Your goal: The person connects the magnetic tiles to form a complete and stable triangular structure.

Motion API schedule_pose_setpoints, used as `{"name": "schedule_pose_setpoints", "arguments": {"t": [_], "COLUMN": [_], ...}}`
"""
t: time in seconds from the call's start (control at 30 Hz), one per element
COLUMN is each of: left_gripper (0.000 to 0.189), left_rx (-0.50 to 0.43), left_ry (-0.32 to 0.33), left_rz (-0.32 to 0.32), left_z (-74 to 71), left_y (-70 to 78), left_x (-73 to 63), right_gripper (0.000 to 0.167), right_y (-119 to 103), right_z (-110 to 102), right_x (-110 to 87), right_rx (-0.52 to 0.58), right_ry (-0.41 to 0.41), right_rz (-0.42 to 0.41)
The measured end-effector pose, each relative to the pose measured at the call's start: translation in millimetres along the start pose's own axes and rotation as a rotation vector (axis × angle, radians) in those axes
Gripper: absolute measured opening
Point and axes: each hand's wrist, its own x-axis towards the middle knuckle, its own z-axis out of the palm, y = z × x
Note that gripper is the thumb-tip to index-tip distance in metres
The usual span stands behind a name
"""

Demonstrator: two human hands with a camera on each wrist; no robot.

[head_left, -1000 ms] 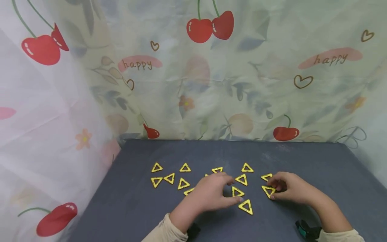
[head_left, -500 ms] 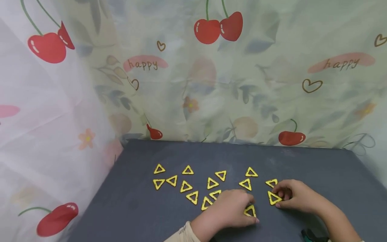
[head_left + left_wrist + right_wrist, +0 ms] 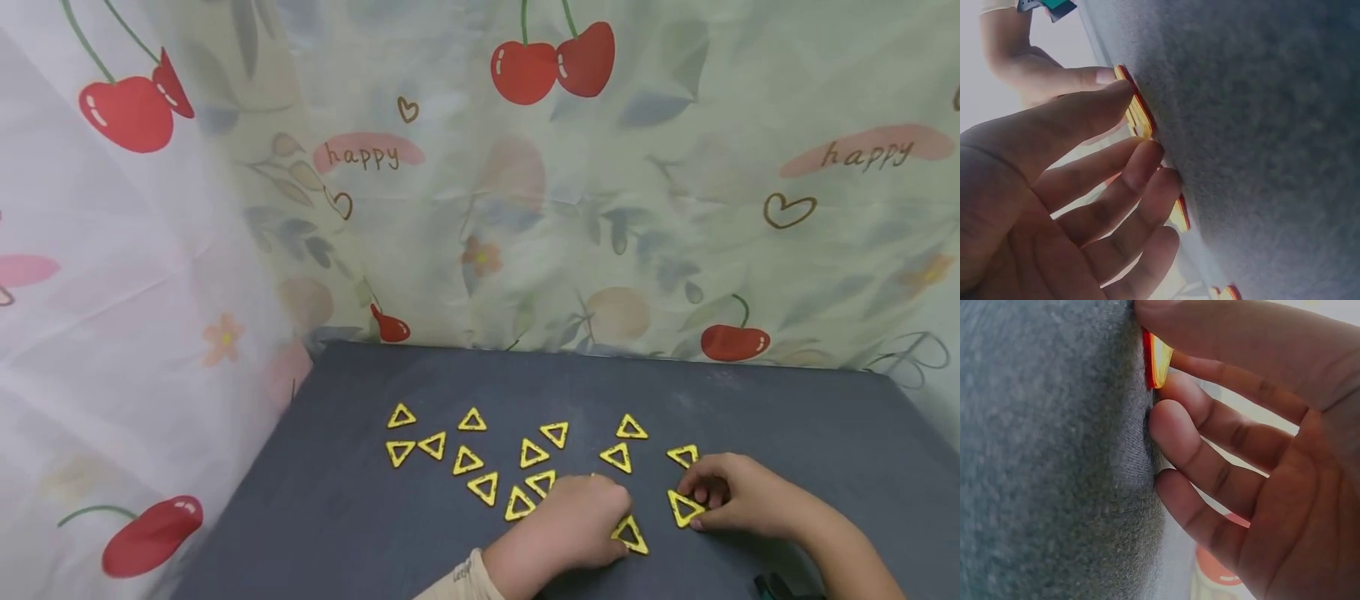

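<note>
In the head view, my left hand (image 3: 573, 521) lies low over the front of the table. Its thumb and fingertips pinch a yellow hollow triangle tile (image 3: 630, 535); the left wrist view shows that tile (image 3: 1138, 109) close to the grey cloth, with a red edge. Farther right, my right hand (image 3: 750, 496) holds another triangle tile (image 3: 684, 508) by its right side, thumb in front and fingers behind. Part of this tile (image 3: 1159, 359) shows between thumb and index finger in the right wrist view. Just behind it lies a separate tile (image 3: 683, 455).
Several more yellow triangle tiles, such as one at the left (image 3: 400, 452) and one in the middle (image 3: 518, 504), lie flat and scattered on the dark grey tabletop (image 3: 337, 533). A cherry-print curtain (image 3: 435, 225) hangs behind and at the left.
My left hand has come down and rightward onto the front triangle tile and now pinches it. The right hand's tile has slid a little toward me. The head view has shifted slightly.
</note>
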Motion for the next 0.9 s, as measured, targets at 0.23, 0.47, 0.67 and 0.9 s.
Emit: {"name": "schedule_pose_setpoints", "arguments": {"t": [0.23,0.47,0.67,0.9], "left_gripper": [0.037,0.045,0.049,0.053], "left_rx": [-0.034,-0.044,-0.03,-0.045], "left_ry": [0.008,0.009,0.027,0.058], "left_rz": [-0.015,-0.054,-0.1,-0.108], "left_z": [-0.1,1.1,1.8,-0.5], "left_y": [0.9,2.2,2.4,0.4], "left_x": [2.6,3.2,2.9,3.9], "right_gripper": [0.027,0.026,0.026,0.026], "right_y": [-8,-12,-18,-21], "right_z": [0,7,11,13], "right_x": [0.4,3.7,5.4,6.9], "right_rx": [-0.02,-0.016,-0.034,-0.045], "right_ry": [-0.005,-0.025,-0.026,-0.012], "right_rz": [0.014,0.014,0.037,0.016]}}
